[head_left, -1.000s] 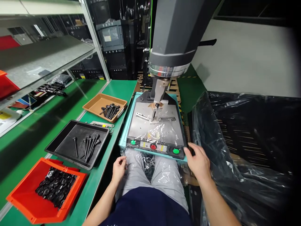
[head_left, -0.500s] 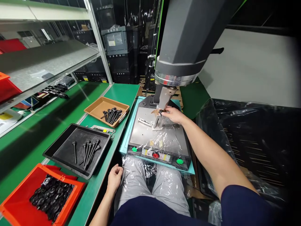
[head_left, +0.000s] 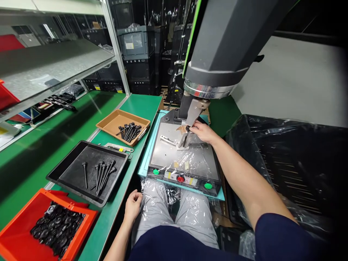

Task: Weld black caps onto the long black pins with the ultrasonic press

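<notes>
My right hand (head_left: 203, 132) reaches under the press head (head_left: 209, 85) and pinches a black pin (head_left: 186, 137) standing at the small metal fixture (head_left: 181, 142) on the machine's steel plate (head_left: 174, 152). My left hand (head_left: 132, 207) rests loosely curled on my left thigh, beside the bench edge, with nothing visible in it. The machine's front panel shows two green buttons (head_left: 208, 186) and a red one (head_left: 180, 178).
On the green bench (head_left: 40, 145) lie a black tray (head_left: 67, 174) with several black pins, a brown tray (head_left: 114, 121) with more pins, and an orange bin (head_left: 16, 239) of black round parts. A plastic-lined black container (head_left: 285, 163) stands at the right. Shelving rises at the left.
My right hand left the panel's right edge and reached up to the fixture, where it now holds the pin slightly raised. My left hand settled lower on my thigh.
</notes>
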Motion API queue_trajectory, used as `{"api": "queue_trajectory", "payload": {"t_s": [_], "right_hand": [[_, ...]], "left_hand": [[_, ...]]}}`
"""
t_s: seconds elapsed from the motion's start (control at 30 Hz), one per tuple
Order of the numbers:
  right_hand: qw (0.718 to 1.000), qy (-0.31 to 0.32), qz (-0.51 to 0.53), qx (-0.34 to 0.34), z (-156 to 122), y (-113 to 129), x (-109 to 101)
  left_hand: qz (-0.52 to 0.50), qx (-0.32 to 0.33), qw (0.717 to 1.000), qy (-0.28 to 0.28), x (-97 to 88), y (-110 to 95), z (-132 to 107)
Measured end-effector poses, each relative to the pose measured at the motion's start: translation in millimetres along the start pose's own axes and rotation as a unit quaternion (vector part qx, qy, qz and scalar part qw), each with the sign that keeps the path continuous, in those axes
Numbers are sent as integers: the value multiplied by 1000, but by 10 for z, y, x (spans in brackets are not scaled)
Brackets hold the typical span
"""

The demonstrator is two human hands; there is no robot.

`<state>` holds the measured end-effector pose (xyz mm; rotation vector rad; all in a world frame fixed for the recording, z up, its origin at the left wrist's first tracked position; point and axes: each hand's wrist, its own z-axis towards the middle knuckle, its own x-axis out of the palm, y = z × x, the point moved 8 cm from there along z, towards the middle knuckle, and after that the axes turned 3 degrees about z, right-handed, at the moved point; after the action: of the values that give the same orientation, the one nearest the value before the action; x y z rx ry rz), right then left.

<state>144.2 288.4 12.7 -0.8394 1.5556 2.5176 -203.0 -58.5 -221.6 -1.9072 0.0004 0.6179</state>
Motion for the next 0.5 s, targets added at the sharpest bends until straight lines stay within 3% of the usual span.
{"api": "queue_trajectory", "payload": {"t_s": [0.5], "right_hand": [[999, -23, 7, 30, -57, 18, -18]], "left_hand": [[-1, 3, 1000, 5, -45, 7, -42]]}}
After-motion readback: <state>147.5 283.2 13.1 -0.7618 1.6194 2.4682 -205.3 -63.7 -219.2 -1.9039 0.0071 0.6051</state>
